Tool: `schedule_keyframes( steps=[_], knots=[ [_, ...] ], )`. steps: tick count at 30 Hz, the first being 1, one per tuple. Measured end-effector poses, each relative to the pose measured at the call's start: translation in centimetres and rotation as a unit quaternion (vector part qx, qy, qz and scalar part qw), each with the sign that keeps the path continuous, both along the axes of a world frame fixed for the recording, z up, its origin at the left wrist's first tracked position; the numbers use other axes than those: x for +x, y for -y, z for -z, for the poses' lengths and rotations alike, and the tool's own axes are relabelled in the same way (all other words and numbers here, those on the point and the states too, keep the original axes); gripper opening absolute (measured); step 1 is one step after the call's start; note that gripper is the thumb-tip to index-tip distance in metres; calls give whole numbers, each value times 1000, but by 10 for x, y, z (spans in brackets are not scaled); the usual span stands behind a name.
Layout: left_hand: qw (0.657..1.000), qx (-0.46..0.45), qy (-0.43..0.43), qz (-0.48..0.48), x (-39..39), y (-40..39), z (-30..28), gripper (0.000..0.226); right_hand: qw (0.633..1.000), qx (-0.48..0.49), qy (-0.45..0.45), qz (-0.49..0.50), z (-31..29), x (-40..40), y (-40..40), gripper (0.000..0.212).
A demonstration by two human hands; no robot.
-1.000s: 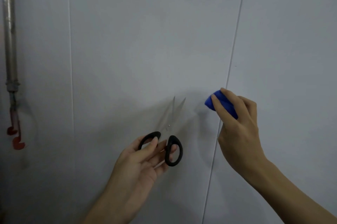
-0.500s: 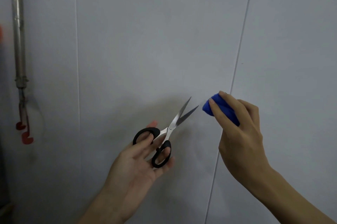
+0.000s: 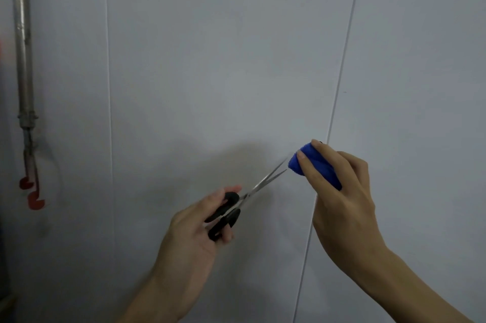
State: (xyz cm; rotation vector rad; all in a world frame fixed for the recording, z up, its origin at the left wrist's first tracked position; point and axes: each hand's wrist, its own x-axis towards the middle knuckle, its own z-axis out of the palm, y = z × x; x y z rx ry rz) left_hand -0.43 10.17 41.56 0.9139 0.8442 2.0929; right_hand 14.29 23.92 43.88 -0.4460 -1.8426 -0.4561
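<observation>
We hold the scissors (image 3: 248,196) in our left hand (image 3: 194,233), fingers curled round the black handles. The blades are a little apart and point up and to the right. Our right hand (image 3: 342,204) pinches the blue roll (image 3: 314,168) between thumb and fingers, with its fuzzy left end sticking out toward the blade tips. The tips sit just at that end, but we cannot tell whether they touch it yet.

We judge the step in hand to be lining up a cut on the end of the roll. The next move calls for feeding that end between the blades and then squeezing the handles. Our right thumb lies close to the cutting line, so it should draw back first.

Both hands work in the air before a pale wall (image 3: 210,72), with a panel seam (image 3: 339,80) behind the roll. The pipe (image 3: 23,59) and its red hooks (image 3: 33,195) are well apart on the far left, leaving free room all round.
</observation>
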Motion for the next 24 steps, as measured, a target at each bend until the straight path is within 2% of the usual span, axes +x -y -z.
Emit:
schedule_keyframes(
  steps=[2,3,4,6,8,9,12,14,17,20,24],
  knots=[
    [987,16,-141,-81,0,-2,4,39,1000,-2,1,-3,0,0,1,72],
    [967,14,-225,-121,0,-1,6,38,1000,-4,3,-4,1,0,1,73],
    [938,7,-308,-160,0,0,7,38,1000,-4,4,-5,2,0,2,74],
    [859,-15,-460,-225,0,1,11,45,1000,-2,5,-4,2,1,2,74],
    [787,-57,-555,-264,4,2,13,60,1000,2,4,-8,3,1,3,74],
    [769,-79,-577,-264,6,2,15,68,1000,3,1,-12,3,1,3,73],
    [763,-102,-585,-255,10,0,17,89,1000,7,-4,-17,4,1,5,70],
    [765,-99,-578,-267,12,-2,17,93,1000,12,-6,-13,5,1,6,67],
    [776,-88,-564,-268,14,-2,18,88,1000,21,-3,-20,11,1,5,56],
    [783,-66,-566,-249,15,1,17,67,1000,21,11,-17,20,-1,3,55],
    [793,-69,-565,-216,15,3,18,80,999,28,10,-15,22,0,1,52]
  ],
)
